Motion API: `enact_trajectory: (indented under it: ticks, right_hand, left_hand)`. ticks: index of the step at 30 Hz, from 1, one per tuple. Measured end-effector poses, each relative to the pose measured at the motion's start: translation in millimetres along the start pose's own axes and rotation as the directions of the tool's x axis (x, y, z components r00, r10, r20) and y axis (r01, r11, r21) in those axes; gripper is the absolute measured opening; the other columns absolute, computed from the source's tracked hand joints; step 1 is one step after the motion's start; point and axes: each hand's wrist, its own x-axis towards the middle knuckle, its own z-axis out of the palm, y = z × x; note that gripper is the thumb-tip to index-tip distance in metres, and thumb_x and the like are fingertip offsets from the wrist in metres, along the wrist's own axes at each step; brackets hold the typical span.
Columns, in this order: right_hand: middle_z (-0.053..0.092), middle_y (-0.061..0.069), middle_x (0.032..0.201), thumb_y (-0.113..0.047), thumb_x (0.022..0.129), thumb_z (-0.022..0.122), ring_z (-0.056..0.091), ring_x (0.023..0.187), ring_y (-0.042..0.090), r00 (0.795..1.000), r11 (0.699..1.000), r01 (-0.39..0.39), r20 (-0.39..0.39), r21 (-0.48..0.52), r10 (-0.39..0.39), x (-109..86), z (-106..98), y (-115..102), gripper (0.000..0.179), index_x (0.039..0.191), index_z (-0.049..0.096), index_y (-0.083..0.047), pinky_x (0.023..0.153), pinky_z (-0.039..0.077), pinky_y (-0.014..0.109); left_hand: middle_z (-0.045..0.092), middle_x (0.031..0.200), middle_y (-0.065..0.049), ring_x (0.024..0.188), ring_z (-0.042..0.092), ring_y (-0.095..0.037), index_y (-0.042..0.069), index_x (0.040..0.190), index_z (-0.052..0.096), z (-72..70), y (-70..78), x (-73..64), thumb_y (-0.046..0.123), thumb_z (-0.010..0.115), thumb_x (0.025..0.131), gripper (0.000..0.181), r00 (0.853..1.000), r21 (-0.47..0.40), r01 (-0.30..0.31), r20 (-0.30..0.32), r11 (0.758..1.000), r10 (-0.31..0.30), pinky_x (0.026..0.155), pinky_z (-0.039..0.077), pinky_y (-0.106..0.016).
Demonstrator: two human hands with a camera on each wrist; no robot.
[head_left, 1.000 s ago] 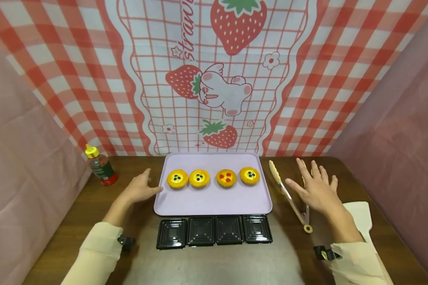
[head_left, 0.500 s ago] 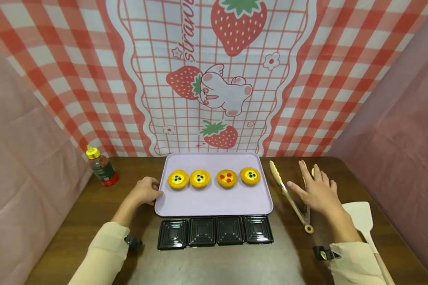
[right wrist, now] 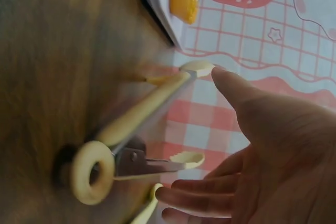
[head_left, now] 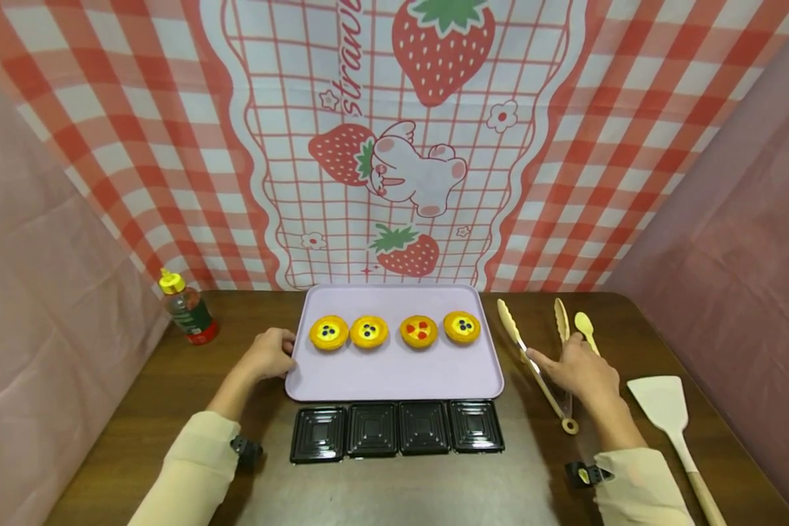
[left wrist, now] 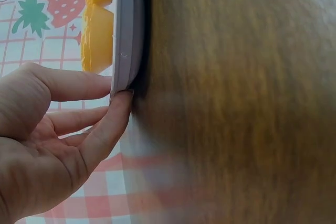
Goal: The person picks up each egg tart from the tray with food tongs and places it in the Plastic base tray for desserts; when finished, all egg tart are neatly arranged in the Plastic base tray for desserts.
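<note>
A lilac tray (head_left: 394, 376) bears a row of several tarts: three topped with blue berries (head_left: 329, 333), one with red pieces (head_left: 418, 332). My left hand (head_left: 269, 354) pinches the tray's left rim; in the left wrist view the thumb (left wrist: 79, 85) lies on top and a finger reaches beneath. On the right, my right hand (head_left: 581, 372) spreads over the splayed tongs (head_left: 544, 386), which have cream tips and a ring at the hinge end. In the right wrist view its thumb tip is right at one arm of the tongs (right wrist: 144, 108), the fingers relaxed near the other arm.
Several square black plastic trays (head_left: 372, 429) line the front of the lilac tray. A white spatula (head_left: 664, 405) and a small cream spoon (head_left: 585, 329) lie at the right. A yellow-capped squeeze bottle (head_left: 189, 310) stands at the left. Behind hangs a strawberry-printed cloth (head_left: 408, 168).
My left hand has moved in from beside the tray and taken hold of its left rim. My right hand has come down and back over the tongs, uncovering the spoon.
</note>
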Motion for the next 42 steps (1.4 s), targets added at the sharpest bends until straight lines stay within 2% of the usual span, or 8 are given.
enact_trajectory:
  ticks: [5, 9, 15, 25, 28, 34, 38, 42]
  right_hand:
    - [0.058, 0.036, 0.103, -0.073, 0.074, 0.068, 0.061, 0.088, 0.052, 0.998, 0.998, -0.063, -0.02, 0.008, 0.063, 1.1, 6.3, -1.3, 0.107, 0.12, 0.037, 0.018, 0.061, 0.049, 0.059]
    - [0.056, 0.038, 0.106, -0.071, 0.07, 0.074, 0.061, 0.086, 0.052, 0.994, 0.994, -0.104, -0.022, 0.02, 0.104, 2.5, 12.5, -2.0, 0.115, 0.129, 0.031, 0.019, 0.062, 0.049, 0.058]
    - [0.051, 0.041, 0.116, -0.069, 0.071, 0.075, 0.057, 0.096, 0.056, 0.991, 0.991, -0.128, -0.032, 0.043, 0.13, 4.9, 24.4, -2.3, 0.125, 0.14, 0.021, 0.02, 0.069, 0.049, 0.061]
    - [0.045, 0.046, 0.124, -0.067, 0.076, 0.072, 0.055, 0.101, 0.059, 0.987, 0.987, -0.137, -0.075, 0.082, 0.143, 8.9, 35.1, -1.5, 0.126, 0.144, 0.013, 0.022, 0.07, 0.05, 0.062]
    - [0.047, 0.045, 0.12, -0.066, 0.076, 0.072, 0.056, 0.099, 0.057, 0.985, 0.987, -0.129, -0.101, 0.097, 0.139, 9.5, 37.1, -1.0, 0.122, 0.141, 0.019, 0.023, 0.069, 0.05, 0.06]
    - [0.053, 0.04, 0.106, -0.059, 0.075, 0.076, 0.059, 0.088, 0.054, 0.978, 0.986, -0.099, -0.172, 0.133, 0.121, 9.6, 40.8, 1.8, 0.102, 0.124, 0.037, 0.022, 0.063, 0.049, 0.057]
    - [0.056, 0.037, 0.098, -0.057, 0.074, 0.078, 0.059, 0.08, 0.051, 0.974, 0.987, -0.079, -0.2, 0.139, 0.106, 8.7, 41.5, 2.5, 0.094, 0.117, 0.042, 0.018, 0.059, 0.048, 0.056]
    - [0.057, 0.036, 0.095, -0.056, 0.074, 0.079, 0.059, 0.079, 0.051, 0.969, 0.987, -0.056, -0.229, 0.149, 0.089, 7.7, 41.9, 2.2, 0.091, 0.117, 0.044, 0.016, 0.058, 0.048, 0.056]
  left_hand:
    - [0.062, 0.091, -0.022, 0.071, 0.063, -0.026, -0.019, 0.116, 0.056, 0.0, -1.1, 0.0, -0.011, 0.068, 0.066, 0.053, 1.0, -0.017, 0.001, 0.002, 1.0, -0.001, 0.054, 0.059, -0.036]
    - [0.061, 0.09, -0.022, 0.07, 0.063, -0.026, -0.018, 0.116, 0.056, 0.1, -1.6, 0.7, -0.011, 0.069, 0.065, 0.053, 1.0, -0.029, 0.003, 0.006, 1.0, -0.003, 0.054, 0.059, -0.036]
    - [0.06, 0.091, -0.023, 0.071, 0.063, -0.027, -0.018, 0.117, 0.055, -0.3, -1.5, 0.2, -0.012, 0.069, 0.066, 0.053, 1.0, -0.052, 0.017, 0.017, 0.999, -0.016, 0.055, 0.059, -0.037]
    - [0.059, 0.093, -0.024, 0.072, 0.062, -0.028, -0.018, 0.118, 0.053, -0.4, -1.2, -1.4, -0.012, 0.069, 0.068, 0.052, 0.999, -0.073, 0.031, 0.026, 0.997, -0.029, 0.057, 0.059, -0.038]
    - [0.059, 0.093, -0.024, 0.073, 0.062, -0.029, -0.018, 0.118, 0.053, -0.6, -0.5, -1.2, -0.012, 0.069, 0.069, 0.052, 0.999, -0.074, 0.035, 0.026, 0.997, -0.034, 0.057, 0.059, -0.038]
    - [0.058, 0.096, -0.025, 0.076, 0.062, -0.03, -0.017, 0.12, 0.052, -0.7, 1.1, -1.4, -0.013, 0.069, 0.07, 0.053, 0.998, -0.082, 0.045, 0.037, 0.996, -0.042, 0.059, 0.06, -0.039]
    - [0.058, 0.096, -0.025, 0.074, 0.062, -0.029, -0.017, 0.12, 0.052, -0.4, 0.1, -1.3, -0.013, 0.069, 0.07, 0.054, 0.998, -0.096, 0.057, 0.04, 0.994, -0.054, 0.057, 0.06, -0.039]
    - [0.058, 0.096, -0.024, 0.072, 0.063, -0.027, -0.016, 0.121, 0.052, -0.2, -1.0, -0.8, -0.013, 0.068, 0.07, 0.054, 0.996, -0.116, 0.08, 0.043, 0.99, -0.076, 0.054, 0.059, -0.038]
